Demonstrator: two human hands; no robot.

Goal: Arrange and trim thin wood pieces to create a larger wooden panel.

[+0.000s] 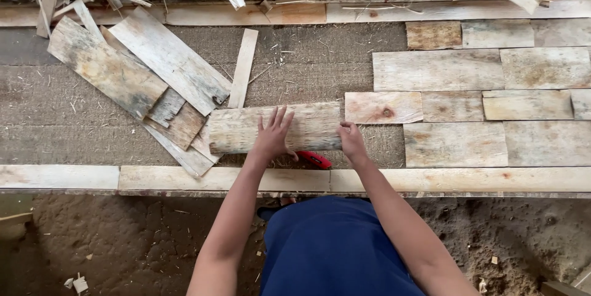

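Toward the surface's left edge we see a loose pile of boards [141, 74]. Our left hand [273, 136] lies flat, fingers spread, grasping nothing, on a weathered plank [308, 125] near the front edge. A red knife [315, 159] lies just below. Our right hand [351, 141] pinches the plank's right end, beside the laid boards [455, 105].

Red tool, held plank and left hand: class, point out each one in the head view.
Red tool [314, 159], head view, middle of its red body.
Held plank [311, 126], head view, bare face between the hands.
Left hand [274, 136], head view, back of hand.
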